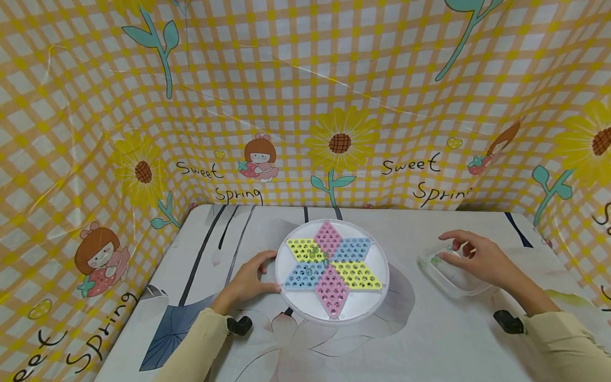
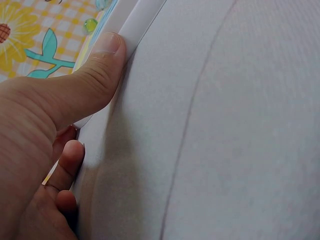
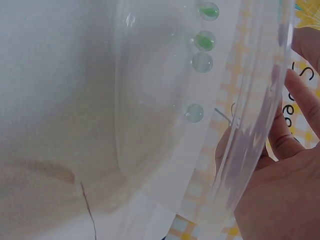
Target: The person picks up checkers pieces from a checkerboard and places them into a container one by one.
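Note:
A round white Chinese checkers board (image 1: 375, 302) with a pink, yellow and blue star lies on the table. Several marbles (image 1: 313, 253) sit on its yellow and blue parts and near the centre. My left hand (image 1: 248, 278) holds the board's left rim. In the left wrist view the thumb (image 2: 102, 62) lies along the white edge. A clear plastic box (image 1: 470, 291) stands on the right, with several green and clear marbles (image 3: 204, 41) along one side. Over it hovers my right hand (image 1: 479, 257), fingers loosely bent and thumb apart. Nothing shows between those fingers.
A pale printed cloth (image 1: 334, 355) covers the table. Behind and at both sides hangs a yellow checked curtain (image 1: 286, 106) with sunflowers and lettering. Table cloth separates the board from the clear box.

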Available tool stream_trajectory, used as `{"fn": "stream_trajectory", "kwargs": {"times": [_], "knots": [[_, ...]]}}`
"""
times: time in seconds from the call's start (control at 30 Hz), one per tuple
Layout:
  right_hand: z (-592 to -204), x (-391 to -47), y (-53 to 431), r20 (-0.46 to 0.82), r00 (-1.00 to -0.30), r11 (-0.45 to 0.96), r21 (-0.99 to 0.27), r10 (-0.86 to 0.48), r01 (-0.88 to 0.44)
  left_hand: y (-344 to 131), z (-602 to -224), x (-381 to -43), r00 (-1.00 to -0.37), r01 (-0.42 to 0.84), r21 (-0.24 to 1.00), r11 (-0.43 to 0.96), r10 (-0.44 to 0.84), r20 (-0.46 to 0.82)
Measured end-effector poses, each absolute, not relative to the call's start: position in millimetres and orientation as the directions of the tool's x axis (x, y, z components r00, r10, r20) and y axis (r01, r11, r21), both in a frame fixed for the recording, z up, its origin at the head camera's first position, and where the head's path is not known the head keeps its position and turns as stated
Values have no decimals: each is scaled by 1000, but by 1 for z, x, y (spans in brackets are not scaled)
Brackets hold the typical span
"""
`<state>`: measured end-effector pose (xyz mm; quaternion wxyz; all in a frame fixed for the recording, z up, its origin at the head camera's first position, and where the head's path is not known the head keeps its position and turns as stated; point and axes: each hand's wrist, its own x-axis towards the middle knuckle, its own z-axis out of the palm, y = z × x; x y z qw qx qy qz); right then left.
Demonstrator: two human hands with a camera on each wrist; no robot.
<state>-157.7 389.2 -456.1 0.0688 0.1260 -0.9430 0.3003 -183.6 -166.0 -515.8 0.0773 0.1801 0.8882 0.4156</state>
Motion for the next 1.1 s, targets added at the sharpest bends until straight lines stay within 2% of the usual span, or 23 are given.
{"fn": "stream_trajectory", "kwargs": {"times": [0.73, 1.1], "knots": [[-442, -169, 374, 211, -953, 788, -538, -218, -300, -165, -512, -182, -926, 245, 767, 593, 377, 4], [-431, -183, 350, 268, -934, 759, -550, -237, -350, -165, -511, -183, -927, 244, 763, 598, 375, 3]]}}
